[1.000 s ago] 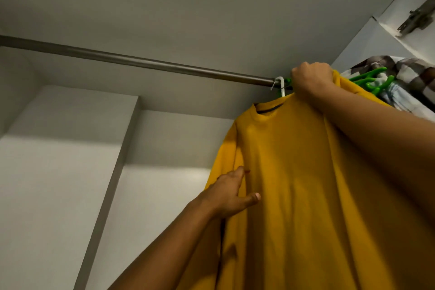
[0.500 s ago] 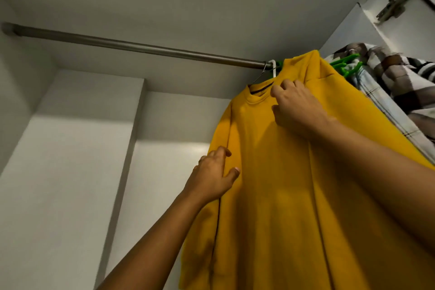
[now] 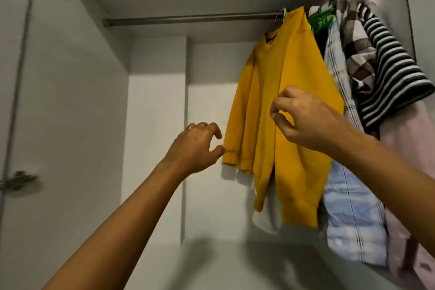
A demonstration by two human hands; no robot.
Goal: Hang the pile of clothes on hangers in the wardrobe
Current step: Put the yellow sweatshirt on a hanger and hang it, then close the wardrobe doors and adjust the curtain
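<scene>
Nearest to me, my left hand (image 3: 197,146) is loosely curled and holds nothing. Its thumb tip is right at the cuff of the yellow sweatshirt (image 3: 289,77), though I cannot tell whether it touches. My right hand (image 3: 303,120) hovers in front of the sweatshirt's body, fingers bent and relaxed, also holding nothing.

The sweatshirt hangs from a white hanger hook (image 3: 283,13) on the rail (image 3: 188,19), at the left end of the row of clothes. One sleeve drops straight down beside my left hand. I judge it thick and soft, light enough for one hand and not fragile, but limp all over, so a tug at the cuff or hem would only stretch it or drag it askew on the hanger. To shift it I would take the hook or pinch the shoulder seams near the collar. Its shoulder looks bunched high against the rail, so it may want evening out.

Behind it, pressed close, are green hangers (image 3: 322,20), a checked shirt (image 3: 348,207) and a striped top (image 3: 388,73), with the wardrobe's back wall (image 3: 160,125) beyond.
</scene>
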